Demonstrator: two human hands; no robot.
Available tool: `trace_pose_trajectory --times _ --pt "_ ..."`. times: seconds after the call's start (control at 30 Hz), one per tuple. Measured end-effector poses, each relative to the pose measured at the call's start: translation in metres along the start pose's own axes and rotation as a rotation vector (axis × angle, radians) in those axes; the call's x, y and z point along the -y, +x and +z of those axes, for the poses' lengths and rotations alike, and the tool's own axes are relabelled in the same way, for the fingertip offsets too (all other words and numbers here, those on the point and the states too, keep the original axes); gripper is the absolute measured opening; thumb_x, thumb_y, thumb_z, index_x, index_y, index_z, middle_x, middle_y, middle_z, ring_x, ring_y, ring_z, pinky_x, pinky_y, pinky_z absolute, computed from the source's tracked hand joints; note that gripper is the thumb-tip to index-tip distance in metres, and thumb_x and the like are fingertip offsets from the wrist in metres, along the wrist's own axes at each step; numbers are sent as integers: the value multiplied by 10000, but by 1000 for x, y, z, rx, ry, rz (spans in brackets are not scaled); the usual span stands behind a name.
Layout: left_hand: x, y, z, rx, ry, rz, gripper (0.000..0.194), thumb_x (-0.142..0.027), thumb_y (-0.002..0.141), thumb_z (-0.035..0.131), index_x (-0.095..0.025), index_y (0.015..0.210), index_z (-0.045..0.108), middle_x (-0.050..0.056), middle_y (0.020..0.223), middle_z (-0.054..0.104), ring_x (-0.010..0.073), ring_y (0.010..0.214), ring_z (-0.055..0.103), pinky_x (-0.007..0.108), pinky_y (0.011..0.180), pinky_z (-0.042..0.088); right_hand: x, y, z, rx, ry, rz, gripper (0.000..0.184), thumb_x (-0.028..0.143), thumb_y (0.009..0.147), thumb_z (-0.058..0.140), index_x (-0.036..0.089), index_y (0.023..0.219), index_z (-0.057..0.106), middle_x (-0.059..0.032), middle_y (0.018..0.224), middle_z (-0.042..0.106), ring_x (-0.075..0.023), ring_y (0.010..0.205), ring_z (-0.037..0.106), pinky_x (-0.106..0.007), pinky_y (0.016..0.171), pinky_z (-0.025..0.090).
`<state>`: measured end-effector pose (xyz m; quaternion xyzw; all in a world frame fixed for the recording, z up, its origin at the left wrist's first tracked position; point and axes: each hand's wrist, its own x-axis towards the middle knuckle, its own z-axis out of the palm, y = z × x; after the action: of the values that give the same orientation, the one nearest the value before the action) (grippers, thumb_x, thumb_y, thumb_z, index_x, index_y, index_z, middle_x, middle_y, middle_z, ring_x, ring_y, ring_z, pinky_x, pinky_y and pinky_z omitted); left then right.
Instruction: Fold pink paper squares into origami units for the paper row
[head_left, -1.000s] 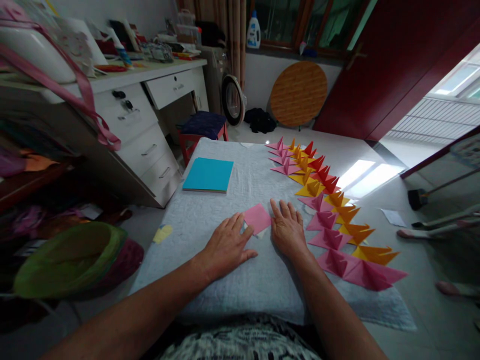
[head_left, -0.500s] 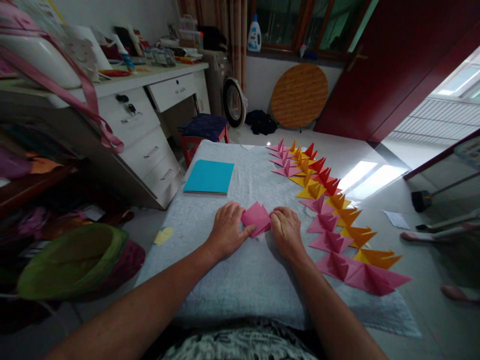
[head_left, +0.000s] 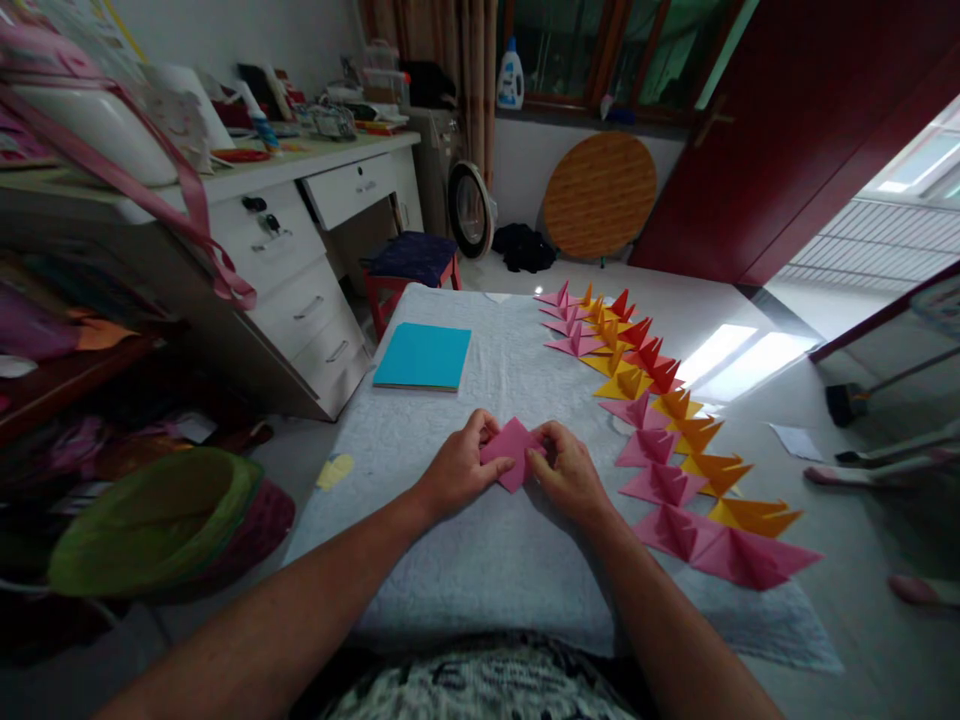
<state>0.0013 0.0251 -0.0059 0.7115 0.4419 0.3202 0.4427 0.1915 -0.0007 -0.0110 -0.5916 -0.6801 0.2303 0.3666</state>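
Note:
A pink folded origami paper (head_left: 513, 446), diamond-shaped with one point toward me, is held over the cloth-covered table (head_left: 480, 560). My left hand (head_left: 466, 462) grips its left corner, thumb lying on the face and fingers behind. On the right corner, my right hand (head_left: 564, 468) pinches the paper between thumb and fingers. Beyond my left hand lies a stack of blue square paper (head_left: 423, 357). To the right stand rows of folded paper cranes: pink ones (head_left: 664, 483), yellow ones (head_left: 716, 472) and red ones (head_left: 651, 352).
A green-rimmed basket (head_left: 157, 520) stands on the floor left of the table. Past the table's far left corner is a stool (head_left: 412, 262), beside a white desk (head_left: 300, 290). A washing machine door (head_left: 471, 210) hangs open behind. Another person's feet (head_left: 825, 477) show at right.
The pink paper has turned slightly into an upright diamond. My right hand has shifted its fingers onto the paper's right corner, and my left fingers have curled behind the left one.

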Motion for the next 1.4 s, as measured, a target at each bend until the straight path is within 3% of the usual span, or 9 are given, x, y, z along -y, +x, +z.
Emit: trace_pose_trajectory --times 0.17,0.27,0.37,0.53,0.7,0.87,0.93,1.23,1.4 --pt "-3 -2 3 2 -462 -97 642 -269 731 781 -222 1254 412 -62 784 583 91 601 547 191 557 413 0 0 3 -55 336 -6 46 256 819 561 215 829 541 35 706 564 -134 650 535 -257 634 432" --pt "-3 -1 3 65 -559 -157 516 -354 709 817 -160 1105 549 -21 807 607 66 540 509 171 474 401 -5 1 7 -142 463 13 93 276 835 600 219 884 545 29 739 557 -130 653 536 -246 611 442" --pt "-3 0 4 84 -549 -166 397 -417 729 804 -126 929 623 -22 719 581 52 497 470 168 447 404 -7 1 9 -197 509 3 136 294 846 631 226 927 546 17 788 569 -135 689 556 -251 627 470" --pt "-4 0 7 -9 -556 -165 360 -404 719 809 -151 836 582 -28 728 585 76 564 539 193 521 492 -1 0 2 -247 398 -103 188 248 863 631 237 1049 606 -44 1011 638 -180 912 620 -303 755 517" --pt "-5 0 9 -88 -517 -147 380 -307 756 756 -194 1011 497 -26 795 637 107 632 613 210 577 523 7 -2 -4 -239 292 -236 143 186 884 606 239 1007 658 -59 1071 619 -187 979 603 -316 792 519" --pt "-9 -6 9 -96 -423 -64 573 -255 797 701 -249 1294 416 -24 885 651 120 697 653 231 650 540 8 -2 -3 -241 273 -227 215 196 872 613 237 1083 635 -65 1059 621 -198 970 615 -339 789 543" --pt "-10 -8 8 -94 -387 -46 553 -255 806 688 -253 1300 439 -14 919 652 125 721 662 231 649 546 7 -2 -2 -246 272 -207 271 213 864 621 233 1134 616 -74 1076 626 -208 989 617 -343 777 549" --pt "-5 -7 8 -89 -382 -45 429 -237 816 677 -241 1201 488 30 1068 646 139 793 683 235 652 574 7 -2 -4 -243 233 -244 212 193 880 598 233 1080 655 -76 1095 619 -206 1005 604 -365 837 536" --pt "-3 -6 10 -101 -376 -53 349 -214 814 663 -238 1116 491 -13 942 643 106 698 661 210 619 545 6 -3 -3 -251 232 -221 302 198 876 587 232 1175 621 -90 1148 603 -216 1048 595 -349 804 546"
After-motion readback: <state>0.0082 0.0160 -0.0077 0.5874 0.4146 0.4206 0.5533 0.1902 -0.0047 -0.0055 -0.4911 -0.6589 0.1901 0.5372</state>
